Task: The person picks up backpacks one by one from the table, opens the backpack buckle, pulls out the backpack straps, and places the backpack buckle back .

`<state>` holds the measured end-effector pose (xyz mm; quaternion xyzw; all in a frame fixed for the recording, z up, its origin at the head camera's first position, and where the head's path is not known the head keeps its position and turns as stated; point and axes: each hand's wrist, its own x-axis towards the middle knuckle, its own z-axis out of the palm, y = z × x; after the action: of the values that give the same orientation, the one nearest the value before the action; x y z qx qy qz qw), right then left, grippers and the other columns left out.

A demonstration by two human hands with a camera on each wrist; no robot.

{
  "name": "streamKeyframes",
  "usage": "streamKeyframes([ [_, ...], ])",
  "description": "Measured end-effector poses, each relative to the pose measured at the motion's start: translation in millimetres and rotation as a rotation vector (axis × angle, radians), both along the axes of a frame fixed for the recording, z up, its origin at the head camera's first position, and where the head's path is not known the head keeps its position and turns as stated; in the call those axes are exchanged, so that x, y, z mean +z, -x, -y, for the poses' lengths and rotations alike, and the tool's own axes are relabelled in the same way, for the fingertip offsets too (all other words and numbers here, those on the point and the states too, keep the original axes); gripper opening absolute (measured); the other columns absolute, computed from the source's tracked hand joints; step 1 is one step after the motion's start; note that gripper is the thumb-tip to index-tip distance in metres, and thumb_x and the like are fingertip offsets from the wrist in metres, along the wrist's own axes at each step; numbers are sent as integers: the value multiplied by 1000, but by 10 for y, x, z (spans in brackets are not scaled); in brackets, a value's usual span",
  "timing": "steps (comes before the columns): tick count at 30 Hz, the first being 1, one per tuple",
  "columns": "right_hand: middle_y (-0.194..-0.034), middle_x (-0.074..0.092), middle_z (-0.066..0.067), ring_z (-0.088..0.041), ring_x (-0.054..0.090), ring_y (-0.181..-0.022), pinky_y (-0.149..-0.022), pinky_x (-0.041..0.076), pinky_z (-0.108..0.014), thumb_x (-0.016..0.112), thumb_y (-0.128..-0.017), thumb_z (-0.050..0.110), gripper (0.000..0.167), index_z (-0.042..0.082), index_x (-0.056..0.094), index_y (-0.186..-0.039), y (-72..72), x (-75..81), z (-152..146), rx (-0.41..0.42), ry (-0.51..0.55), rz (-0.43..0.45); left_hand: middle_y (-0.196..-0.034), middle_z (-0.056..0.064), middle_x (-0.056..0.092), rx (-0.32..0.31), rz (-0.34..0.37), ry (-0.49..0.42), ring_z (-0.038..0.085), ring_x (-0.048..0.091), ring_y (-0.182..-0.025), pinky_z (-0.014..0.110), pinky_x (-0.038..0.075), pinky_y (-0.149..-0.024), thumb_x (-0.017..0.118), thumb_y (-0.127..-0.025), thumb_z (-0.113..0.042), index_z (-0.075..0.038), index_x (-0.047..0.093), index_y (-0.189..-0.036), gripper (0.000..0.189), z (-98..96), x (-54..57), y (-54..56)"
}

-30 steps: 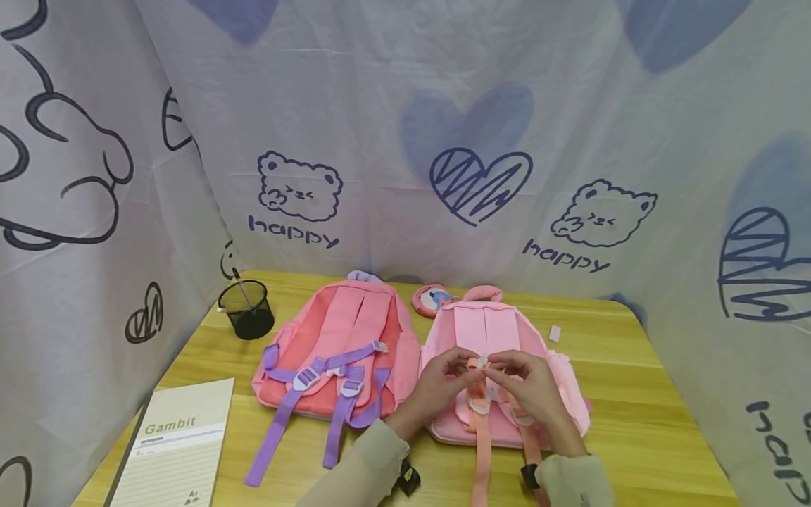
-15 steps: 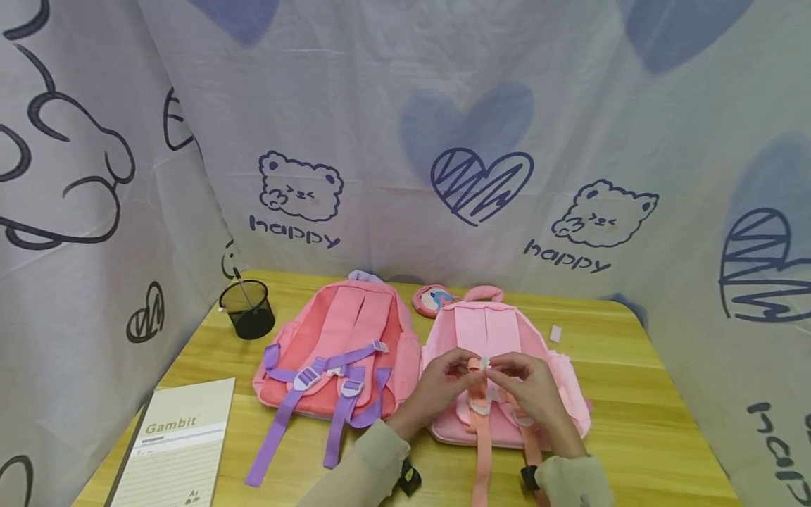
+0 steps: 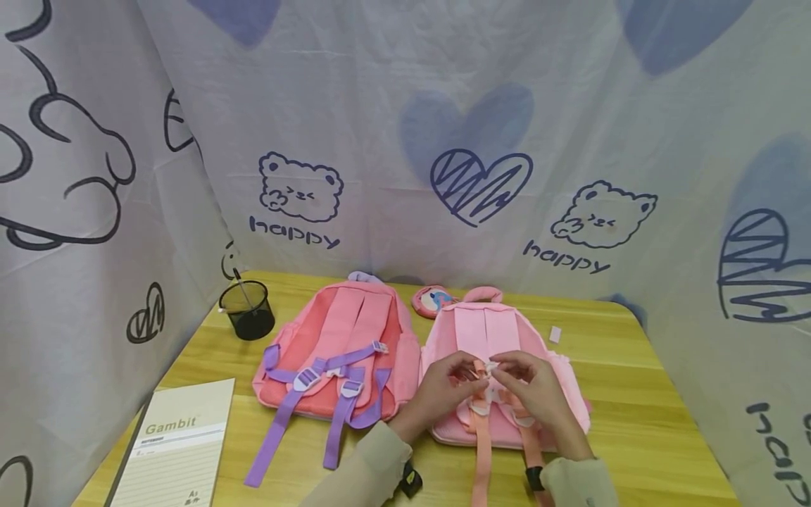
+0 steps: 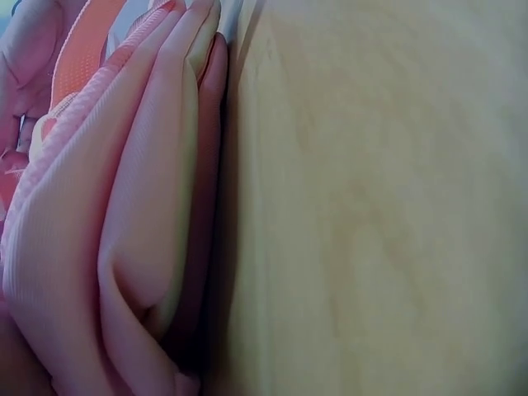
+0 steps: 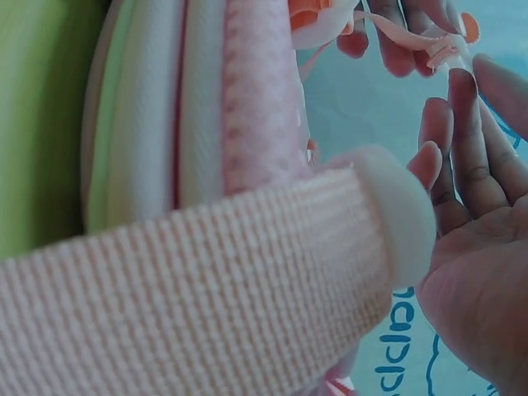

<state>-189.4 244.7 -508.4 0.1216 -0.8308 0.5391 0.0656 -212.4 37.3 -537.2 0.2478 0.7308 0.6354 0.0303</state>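
A light pink backpack [image 3: 486,324] lies with its strap side up in the head view. Over its lower half my left hand [image 3: 440,391] pinches a thin orange strap [image 3: 479,367]. Close beside it, my right hand [image 3: 538,394] pinches the small white buckle [image 3: 491,369] on that strap. The right wrist view shows the buckle [image 5: 445,53] between the fingertips of both hands. Two wider orange shoulder straps [image 3: 483,451] run from white adjusters towards the front edge. In the left wrist view the backpack's side covers most of the left hand [image 4: 31,54].
To the left lies a darker pink backpack [image 3: 355,310] with purple straps. A notebook [image 3: 177,436] and a black mesh pen cup [image 3: 250,317] are further left. A round pink pouch [image 3: 433,301] and a small pale block [image 3: 555,334] sit behind and right of the light backpack.
Both hands have shifted slightly, and the buckle has come a little right and nearer. The left fingers have drawn slightly apart from the right ones. The backpacks stay put.
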Motion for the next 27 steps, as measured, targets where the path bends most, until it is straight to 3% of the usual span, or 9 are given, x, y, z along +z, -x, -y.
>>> streamKeyframes([
  [8, -98, 72, -11, -7, 65, -84, -75, 55, -24, 73, -97, 13, 26, 1, 70, -121, -29, 10, -44, 34, 27, 69, -104, 6, 75, 11, -22, 15, 13, 68, -92, 24, 54, -82, 77, -95, -22, -13, 72, -111, 19, -15, 10, -24],
  [14, -101, 72, -11, -13, 67, -82, -72, 57, -28, 75, -96, 18, 31, 3, 70, -122, -24, 6, -72, 49, -28, 148, -101, 6, 74, -16, -32, 25, 9, 64, -89, 24, 52, -81, 77, -95, -23, -14, 73, -111, 19, -8, 6, -21],
  [20, -100, 72, -3, -18, 68, -81, -70, 57, -30, 73, -97, 18, 27, 4, 71, -121, -17, -14, -100, 44, -13, 149, -97, 10, 74, -72, 2, 43, 5, 62, -85, 22, 52, -77, 71, -100, -20, -9, 72, -106, 13, 16, 2, 5],
  [27, -103, 74, -2, -16, 70, -80, -70, 58, -29, 72, -98, 12, 27, -2, 69, -121, -27, -33, -97, 81, 40, 122, -94, 14, 71, -119, 27, 80, 6, 58, -82, 19, 49, -75, 65, -103, -18, -7, 70, -104, 12, 29, 19, 20],
])
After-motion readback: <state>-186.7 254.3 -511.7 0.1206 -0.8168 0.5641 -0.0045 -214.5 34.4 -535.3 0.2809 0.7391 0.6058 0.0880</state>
